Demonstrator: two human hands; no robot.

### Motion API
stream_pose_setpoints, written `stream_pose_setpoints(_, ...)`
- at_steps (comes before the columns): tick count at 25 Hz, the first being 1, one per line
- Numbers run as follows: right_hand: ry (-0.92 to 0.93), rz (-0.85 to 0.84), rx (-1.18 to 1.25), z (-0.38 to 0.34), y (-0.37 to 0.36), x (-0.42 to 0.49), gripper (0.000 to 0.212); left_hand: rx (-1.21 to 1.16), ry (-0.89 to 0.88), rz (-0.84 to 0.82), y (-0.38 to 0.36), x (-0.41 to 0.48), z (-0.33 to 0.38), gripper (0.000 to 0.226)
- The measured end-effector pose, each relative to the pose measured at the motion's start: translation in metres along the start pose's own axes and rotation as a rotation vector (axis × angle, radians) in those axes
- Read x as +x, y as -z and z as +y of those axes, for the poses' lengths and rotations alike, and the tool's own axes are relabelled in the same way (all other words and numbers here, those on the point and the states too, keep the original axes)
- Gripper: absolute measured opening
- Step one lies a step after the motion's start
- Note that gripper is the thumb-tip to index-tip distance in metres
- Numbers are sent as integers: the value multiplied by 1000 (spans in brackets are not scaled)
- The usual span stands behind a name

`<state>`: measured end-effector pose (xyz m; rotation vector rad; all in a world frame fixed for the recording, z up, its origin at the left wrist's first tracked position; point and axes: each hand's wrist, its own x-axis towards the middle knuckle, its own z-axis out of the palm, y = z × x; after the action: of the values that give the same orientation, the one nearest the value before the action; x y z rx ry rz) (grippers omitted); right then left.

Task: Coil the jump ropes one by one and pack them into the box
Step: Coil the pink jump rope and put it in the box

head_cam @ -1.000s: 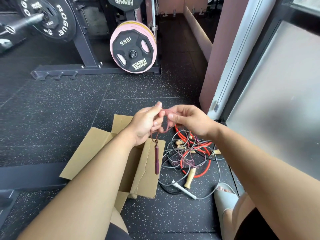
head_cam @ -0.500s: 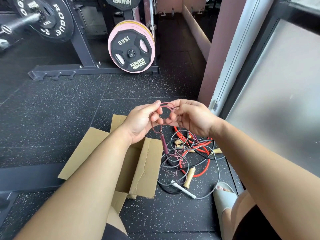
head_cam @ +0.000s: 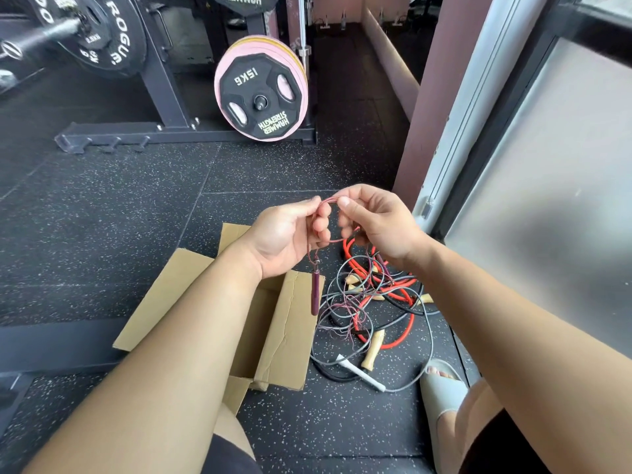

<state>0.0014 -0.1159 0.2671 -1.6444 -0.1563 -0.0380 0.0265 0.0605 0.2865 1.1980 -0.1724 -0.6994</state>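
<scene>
My left hand and my right hand pinch a small loop of thin maroon jump rope between them, above the floor. One maroon handle hangs down from my left hand over the box flap. An open cardboard box lies on the floor below my left forearm, its inside mostly hidden by the arm. To the right of the box lies a tangled pile of ropes: a red rope, grey cords, wooden handles and a white handle.
A squat rack base with a 15 kg plate stands ahead on the rubber floor. A glass door and frame run along the right. My sandalled foot rests beside the rope pile.
The hands have kept winding the maroon rope; the loop between them sits a little higher, and the hanging handle has swung back to hang straight below my left hand.
</scene>
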Motion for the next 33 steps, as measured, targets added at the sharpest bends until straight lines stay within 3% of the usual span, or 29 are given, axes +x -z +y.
stream_pose_setpoints(5,-113,-81,88,-3,9,-1,11,-86,-111,81,-5,0,-11,34)
stream_pose_setpoints(7,-85,-15,-3,-3,9,-1,11,-122,-122,86,-8,0,-13,34)
stream_pose_setpoints(11,12,103,-247,2,13,0,28,-157,-73,41,-5,0,-10,34)
stream_pose_setpoints(15,49,20,-306,13,18,1,17,-278,-48,-31,-3,-5,-5,31)
stream_pose_setpoints(19,-80,-79,-505,35,21,-4,13,-465,-204,-39,12,-7,9,27)
stream_pose_setpoints(21,-179,-103,-360,40,14,-8,10,-493,-233,-44,19,-8,14,28)
stream_pose_setpoints(24,-139,-116,-296,40,-5,-12,60,-469,-208,-55,18,-9,12,29)
stream_pose_setpoints(27,-11,3,-504,41,-13,-8,80,-449,-169,-125,15,-10,12,28)
stream_pose_setpoints(29,27,52,-550,42,-11,-4,69,-447,-143,-154,16,-11,12,28)
stream_pose_setpoints(33,37,18,-395,43,-19,-1,15,-417,-146,-120,18,-14,11,29)
